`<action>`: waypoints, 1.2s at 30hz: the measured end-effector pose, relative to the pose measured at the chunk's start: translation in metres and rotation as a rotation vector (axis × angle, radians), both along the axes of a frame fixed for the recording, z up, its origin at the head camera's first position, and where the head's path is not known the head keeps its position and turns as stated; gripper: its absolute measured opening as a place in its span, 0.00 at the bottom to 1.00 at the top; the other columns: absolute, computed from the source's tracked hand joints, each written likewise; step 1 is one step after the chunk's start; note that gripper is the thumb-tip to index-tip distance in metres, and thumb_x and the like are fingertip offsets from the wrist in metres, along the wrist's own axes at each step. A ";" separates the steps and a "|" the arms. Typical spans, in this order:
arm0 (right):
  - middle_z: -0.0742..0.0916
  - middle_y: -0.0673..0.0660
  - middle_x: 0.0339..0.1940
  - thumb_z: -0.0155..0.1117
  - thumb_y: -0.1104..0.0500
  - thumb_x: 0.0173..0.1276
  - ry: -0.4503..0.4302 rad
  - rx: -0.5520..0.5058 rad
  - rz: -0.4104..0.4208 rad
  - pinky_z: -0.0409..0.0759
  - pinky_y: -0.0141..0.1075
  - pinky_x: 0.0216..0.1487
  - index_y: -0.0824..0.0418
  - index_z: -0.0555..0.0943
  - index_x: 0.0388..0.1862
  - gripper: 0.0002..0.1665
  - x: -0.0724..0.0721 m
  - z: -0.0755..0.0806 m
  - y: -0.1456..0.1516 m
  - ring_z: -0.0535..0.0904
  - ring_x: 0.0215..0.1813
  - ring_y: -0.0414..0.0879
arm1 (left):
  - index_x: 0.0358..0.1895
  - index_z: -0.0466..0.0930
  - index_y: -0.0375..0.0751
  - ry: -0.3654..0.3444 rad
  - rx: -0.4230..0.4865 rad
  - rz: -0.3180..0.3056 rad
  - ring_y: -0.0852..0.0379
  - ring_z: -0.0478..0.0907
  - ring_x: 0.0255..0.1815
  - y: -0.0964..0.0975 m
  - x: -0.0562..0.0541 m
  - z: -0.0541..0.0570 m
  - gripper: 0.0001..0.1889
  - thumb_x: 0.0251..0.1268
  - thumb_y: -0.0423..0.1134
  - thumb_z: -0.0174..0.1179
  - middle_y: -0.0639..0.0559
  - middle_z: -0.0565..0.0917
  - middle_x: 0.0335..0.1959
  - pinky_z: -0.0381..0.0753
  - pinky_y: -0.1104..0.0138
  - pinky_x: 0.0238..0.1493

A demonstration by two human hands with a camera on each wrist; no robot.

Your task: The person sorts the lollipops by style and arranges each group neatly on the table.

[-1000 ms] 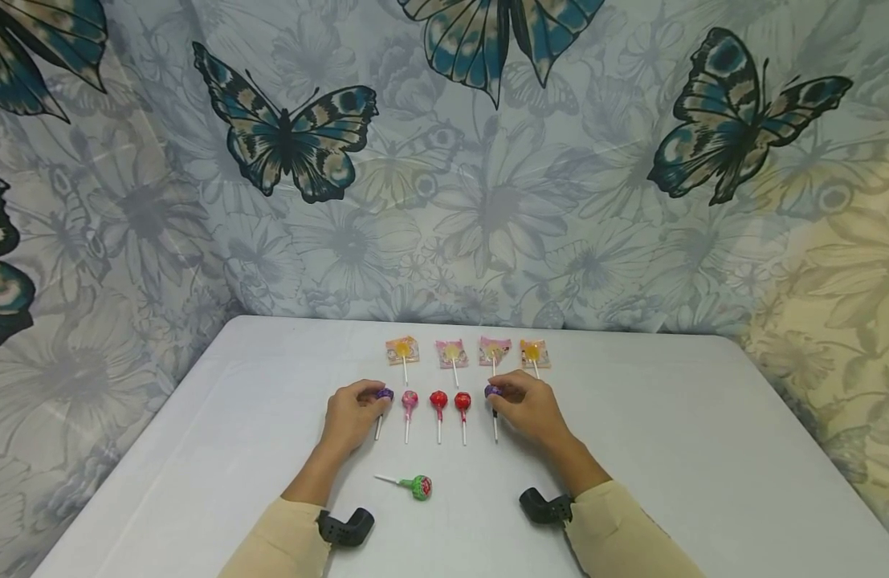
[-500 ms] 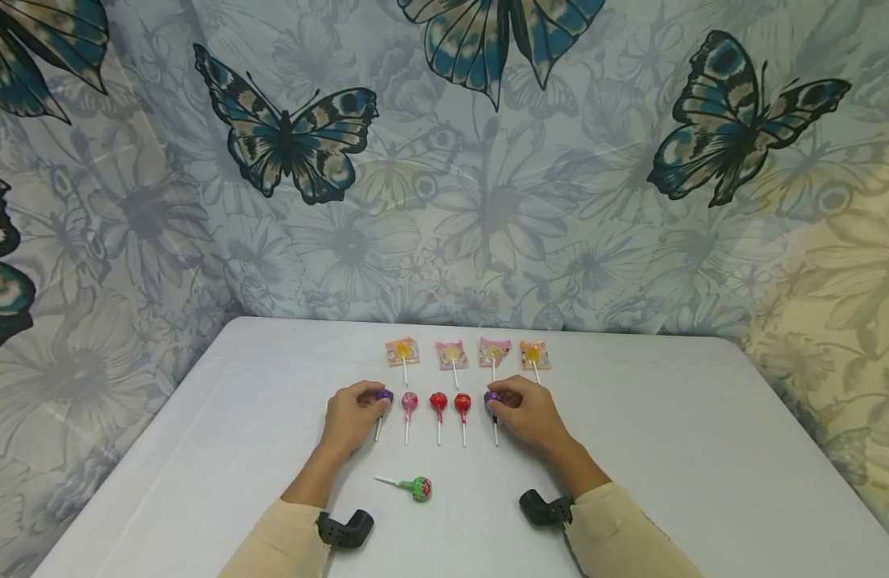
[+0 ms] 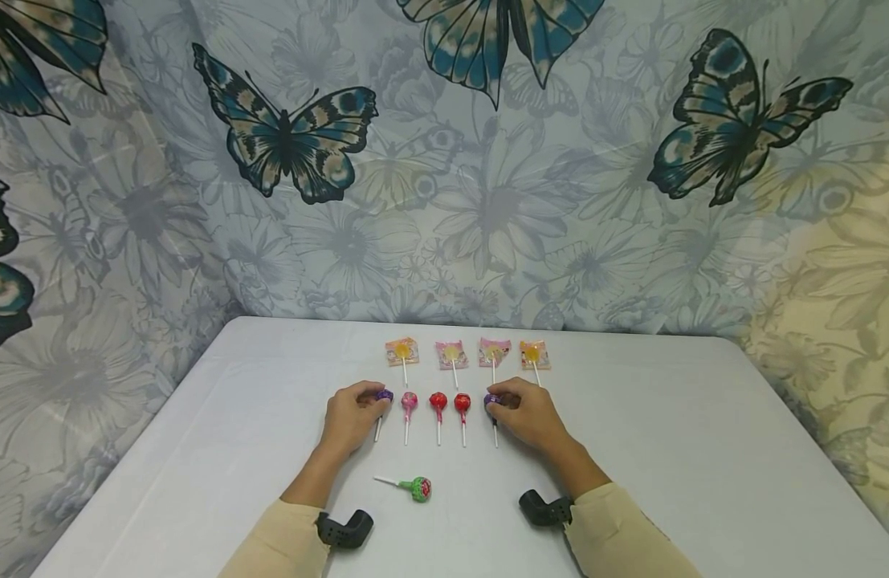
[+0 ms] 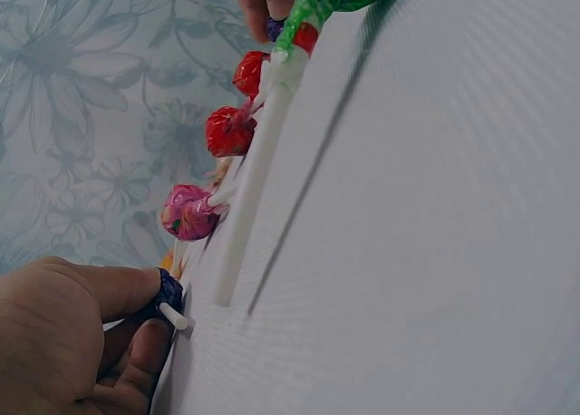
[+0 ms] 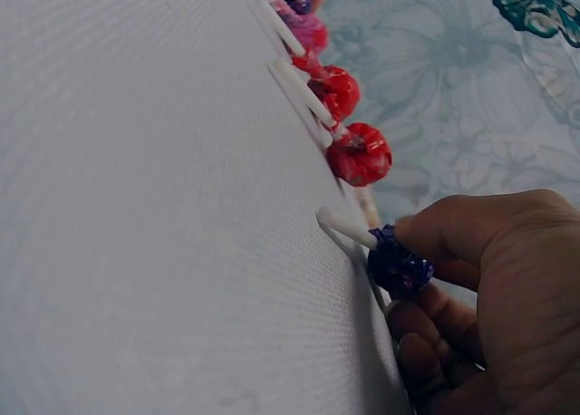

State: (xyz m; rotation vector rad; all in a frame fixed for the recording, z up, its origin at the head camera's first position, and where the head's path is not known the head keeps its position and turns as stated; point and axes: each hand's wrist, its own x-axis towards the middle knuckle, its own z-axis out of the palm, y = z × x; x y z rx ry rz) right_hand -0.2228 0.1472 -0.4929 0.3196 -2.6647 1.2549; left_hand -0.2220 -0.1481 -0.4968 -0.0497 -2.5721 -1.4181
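Note:
My left hand (image 3: pixel 350 413) pinches a purple-wrapped lollipop (image 4: pixel 169 293) by its head at the left end of a row on the white table. At the row's right end, my right hand (image 3: pixel 527 408) grips another purple lollipop (image 5: pixel 399 265) between thumb and fingers, its white stick pointing toward me. Between the hands lie a pink lollipop (image 3: pixel 409 401) and two red ones, the left red lollipop (image 3: pixel 438 401) and the right red lollipop (image 3: pixel 462 403). Closer to me, a green lollipop (image 3: pixel 420 488) lies sideways, stick to the left.
Behind the row, several flat lollipops in clear wrappers form a second line, from an orange one (image 3: pixel 402 351) at left to another orange one (image 3: pixel 535 354) at right. A butterfly-print cloth (image 3: pixel 487 241) hangs behind the white table (image 3: pixel 654 449).
My right hand has shifted slightly toward me with its purple lollipop. The left hand and the other lollipops stay where they were.

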 end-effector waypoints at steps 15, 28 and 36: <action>0.84 0.47 0.34 0.73 0.64 0.56 0.014 0.000 0.001 0.77 0.37 0.38 0.59 0.86 0.41 0.12 -0.002 -0.003 0.000 0.77 0.35 0.42 | 0.45 0.84 0.36 -0.005 0.007 -0.003 0.57 0.73 0.27 0.000 0.001 0.001 0.12 0.58 0.32 0.68 0.54 0.78 0.26 0.72 0.71 0.26; 0.84 0.48 0.34 0.73 0.64 0.56 0.016 -0.006 -0.002 0.78 0.39 0.39 0.60 0.86 0.41 0.12 -0.001 -0.002 -0.001 0.78 0.36 0.43 | 0.45 0.84 0.35 0.004 0.014 -0.005 0.58 0.73 0.26 0.000 0.001 0.002 0.12 0.57 0.30 0.68 0.53 0.79 0.25 0.73 0.71 0.26; 0.84 0.49 0.34 0.73 0.64 0.57 0.018 0.003 0.001 0.77 0.40 0.40 0.60 0.86 0.42 0.12 0.001 0.000 -0.001 0.77 0.36 0.44 | 0.45 0.84 0.34 0.010 0.015 -0.013 0.58 0.72 0.26 0.001 0.001 0.002 0.11 0.58 0.30 0.67 0.53 0.78 0.26 0.72 0.71 0.26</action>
